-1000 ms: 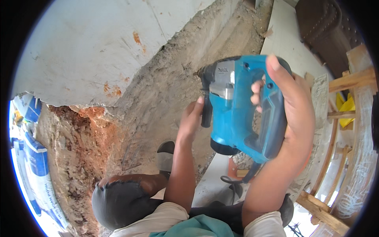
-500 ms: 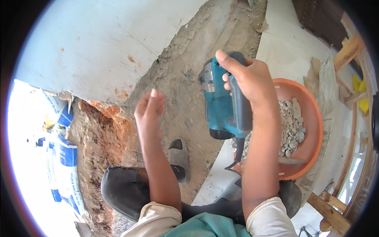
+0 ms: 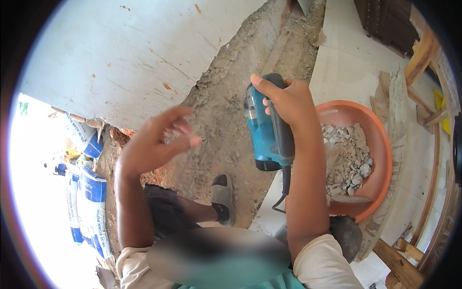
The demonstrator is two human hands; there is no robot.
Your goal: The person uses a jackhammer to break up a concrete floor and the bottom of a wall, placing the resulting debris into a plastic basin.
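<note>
My right hand [image 3: 284, 98] grips a teal and black corded power tool [image 3: 262, 137] by its dark handle, with the thumb over the top end. The tool hangs over the strip of rough, dug-out ground [image 3: 245, 106], its black cord [image 3: 285, 185] trailing from the lower end. Its working end cannot be made out. To the left, my left hand [image 3: 161, 137] is raised in the air, slightly blurred, its thumb and bent fingers apart and nothing in them. It is near the ragged edge of the large pale panel [image 3: 130, 58].
An orange basin [image 3: 385, 159] with grey rubble [image 3: 349, 154] and a flat piece stands right of my right forearm. Blue and white sacks [image 3: 91, 192] lie at the left. Wooden timbers [image 3: 423, 58] are at the far right, and my sandalled foot [image 3: 222, 197] is below the tool.
My left hand has moved left and its fingers have spread from a closer curl. My right hand has shifted slightly left and down with the power tool.
</note>
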